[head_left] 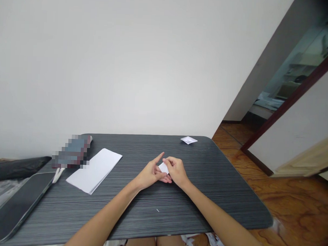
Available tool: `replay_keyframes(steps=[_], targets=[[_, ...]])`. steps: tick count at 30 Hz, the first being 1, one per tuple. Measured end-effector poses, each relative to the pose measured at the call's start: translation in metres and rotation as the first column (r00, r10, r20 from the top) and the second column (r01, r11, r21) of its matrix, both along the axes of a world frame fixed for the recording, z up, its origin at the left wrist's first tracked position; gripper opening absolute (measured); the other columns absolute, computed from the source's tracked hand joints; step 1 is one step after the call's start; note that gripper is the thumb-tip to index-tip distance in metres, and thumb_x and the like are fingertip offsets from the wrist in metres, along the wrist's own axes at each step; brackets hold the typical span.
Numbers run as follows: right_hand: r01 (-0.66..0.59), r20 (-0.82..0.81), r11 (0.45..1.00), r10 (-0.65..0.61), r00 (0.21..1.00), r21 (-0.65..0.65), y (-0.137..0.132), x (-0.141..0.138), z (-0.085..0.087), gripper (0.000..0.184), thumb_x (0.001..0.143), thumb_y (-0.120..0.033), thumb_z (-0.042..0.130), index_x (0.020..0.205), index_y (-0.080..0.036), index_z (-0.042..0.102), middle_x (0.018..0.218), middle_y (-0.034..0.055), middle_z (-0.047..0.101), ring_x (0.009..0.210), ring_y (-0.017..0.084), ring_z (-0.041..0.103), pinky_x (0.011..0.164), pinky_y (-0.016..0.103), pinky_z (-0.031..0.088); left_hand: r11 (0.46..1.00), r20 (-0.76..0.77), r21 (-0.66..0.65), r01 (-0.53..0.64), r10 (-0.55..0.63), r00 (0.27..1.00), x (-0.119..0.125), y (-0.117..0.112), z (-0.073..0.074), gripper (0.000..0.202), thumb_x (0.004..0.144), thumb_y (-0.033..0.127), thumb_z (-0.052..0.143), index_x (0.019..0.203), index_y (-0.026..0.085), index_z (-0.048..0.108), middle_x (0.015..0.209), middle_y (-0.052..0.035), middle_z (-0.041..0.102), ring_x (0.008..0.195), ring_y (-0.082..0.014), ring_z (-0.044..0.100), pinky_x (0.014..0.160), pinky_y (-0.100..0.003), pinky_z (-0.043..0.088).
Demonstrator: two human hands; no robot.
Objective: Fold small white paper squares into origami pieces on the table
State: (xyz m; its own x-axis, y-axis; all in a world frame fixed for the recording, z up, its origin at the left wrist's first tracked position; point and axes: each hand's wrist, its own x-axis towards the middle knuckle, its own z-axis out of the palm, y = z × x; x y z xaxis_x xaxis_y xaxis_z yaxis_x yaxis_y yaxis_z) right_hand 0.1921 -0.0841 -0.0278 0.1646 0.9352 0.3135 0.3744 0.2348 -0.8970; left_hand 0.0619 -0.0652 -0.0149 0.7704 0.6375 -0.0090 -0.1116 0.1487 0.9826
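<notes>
Your left hand [151, 174] and right hand [176, 170] meet over the middle of the dark grey, finely striped bench [138, 212], and between them sits a small folded piece of white paper [163, 168]. The fingers of both hands are closed on it: the right hand's thumb and fingers pinch its upper edge, while the left hand's fingers support it from below, with the left forefinger pointing free toward the wall. The paper is held just above the bench top, not lying flat on it.

By the look of it, you are partway through a small fold, pressing or tightening a crease. The next move likely calls for a firm pinch along the edge, since a piece this small will slip easily.

To your left lies a flat stack of white paper sheets [94, 170], thin and crisp-edged. Near the far right corner rests a small white folded paper shape [189, 140], well apart from your hands. A dark, glossy, rounded slab [16, 205] lies at the near left corner.
</notes>
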Motion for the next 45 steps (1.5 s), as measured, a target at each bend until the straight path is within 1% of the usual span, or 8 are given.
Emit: replay_keyframes(steps=[7, 13, 16, 19, 25, 31, 36, 45], targets=[[0.009, 0.221, 0.992, -0.038, 0.975, 0.128, -0.006, -0.003, 0.008, 0.026, 0.079, -0.027, 0.042, 0.058, -0.017, 0.055, 0.050, -0.0009, 0.051, 0.046, 0.010, 0.044, 0.049, 0.022, 0.032, 0.997, 0.010, 0.067, 0.045, -0.046, 0.999, 0.002, -0.002, 0.001, 0.086, 0.074, 0.026, 0.055, 0.132, 0.016, -0.008, 0.068, -0.0099, 0.067, 0.058, -0.0199, 0.064, 0.040, -0.016, 0.035], [-0.071, 0.097, 0.995, 0.064, 0.993, 0.068, -0.005, 0.000, 0.009, 0.029, 0.082, -0.029, 0.035, 0.064, -0.017, 0.054, 0.050, -0.0016, 0.050, 0.045, 0.010, 0.045, 0.046, 0.021, 0.033, 0.993, 0.074, 0.095, 0.065, -0.072, 0.995, 0.001, 0.000, 0.001, 0.074, 0.083, 0.034, 0.039, 0.131, 0.017, -0.014, 0.065, -0.0087, 0.066, 0.054, -0.0186, 0.064, 0.039, -0.017, 0.031], [-0.091, 0.126, 0.994, 0.084, 0.988, 0.054, -0.005, 0.003, 0.007, 0.030, 0.083, -0.030, 0.034, 0.067, -0.017, 0.055, 0.048, -0.0020, 0.050, 0.043, 0.010, 0.045, 0.044, 0.021, 0.032, 0.977, -0.028, 0.207, -0.055, 0.062, 0.998, 0.000, 0.002, 0.000, 0.062, 0.084, 0.038, 0.033, 0.133, 0.013, 0.004, 0.061, -0.0064, 0.065, 0.051, -0.0168, 0.062, 0.039, -0.018, 0.032], [-0.121, 0.253, 0.988, 0.094, 0.963, 0.092, -0.006, 0.004, 0.006, 0.028, 0.083, -0.028, 0.034, 0.067, -0.017, 0.054, 0.049, -0.0017, 0.050, 0.045, 0.010, 0.046, 0.047, 0.021, 0.032, 0.862, -0.199, 0.493, -0.117, 0.243, 0.949, -0.005, 0.006, -0.003, 0.040, 0.085, 0.038, 0.030, 0.097, 0.010, 0.055, 0.051, -0.0027, 0.061, 0.044, -0.0117, 0.057, 0.045, -0.020, 0.036], [-0.093, 0.239, 0.991, 0.067, 0.969, 0.099, -0.006, 0.000, 0.005, 0.027, 0.082, -0.029, 0.038, 0.065, -0.016, 0.054, 0.051, -0.0015, 0.051, 0.046, 0.009, 0.046, 0.048, 0.020, 0.033, 0.453, -0.220, 0.890, -0.057, 0.534, 0.817, -0.010, 0.006, -0.006, 0.035, 0.085, 0.029, 0.032, 0.057, 0.015, 0.048, 0.044, 0.0016, 0.049, 0.040, -0.0080, 0.046, 0.045, -0.019, 0.032], [-0.184, -0.061, 0.983, 0.184, 0.981, 0.013, 0.002, 0.008, 0.005, 0.019, 0.073, -0.033, 0.052, 0.076, -0.015, 0.058, 0.067, 0.0016, 0.060, 0.054, 0.011, 0.054, 0.050, 0.020, 0.042, 0.443, -0.165, 0.885, -0.145, 0.588, 0.792, -0.015, 0.010, -0.001, 0.029, 0.085, 0.027, 0.033, 0.067, 0.015, 0.053, 0.051, 0.0018, 0.055, 0.045, -0.0075, 0.050, 0.050, -0.018, 0.037], [-0.153, 0.027, 0.988, 0.152, 0.988, 0.034, 0.000, 0.007, 0.002, 0.019, 0.076, -0.031, 0.049, 0.080, -0.015, 0.059, 0.058, 0.0002, 0.057, 0.038, 0.007, 0.044, 0.039, 0.020, 0.037, 0.431, -0.098, 0.882, -0.190, 0.562, 0.821, -0.016, 0.012, -0.004, 0.019, 0.083, 0.028, 0.039, 0.087, 0.016, 0.053, 0.071, -0.0011, 0.061, 0.055, -0.0083, 0.055, 0.055, -0.018, 0.042], [-0.166, 0.290, 0.959, 0.095, 0.952, 0.231, -0.004, 0.009, 0.009, 0.019, 0.080, -0.024, 0.045, 0.073, -0.018, 0.062, 0.073, 0.0043, 0.062, 0.065, 0.014, 0.055, 0.060, 0.024, 0.043, 0.349, -0.084, 0.926, -0.145, 0.565, 0.821, -0.017, 0.015, -0.006, 0.018, 0.083, 0.024, 0.039, 0.086, 0.017, 0.056, 0.080, -0.0033, 0.063, 0.069, -0.0117, 0.057, 0.063, -0.020, 0.044]])
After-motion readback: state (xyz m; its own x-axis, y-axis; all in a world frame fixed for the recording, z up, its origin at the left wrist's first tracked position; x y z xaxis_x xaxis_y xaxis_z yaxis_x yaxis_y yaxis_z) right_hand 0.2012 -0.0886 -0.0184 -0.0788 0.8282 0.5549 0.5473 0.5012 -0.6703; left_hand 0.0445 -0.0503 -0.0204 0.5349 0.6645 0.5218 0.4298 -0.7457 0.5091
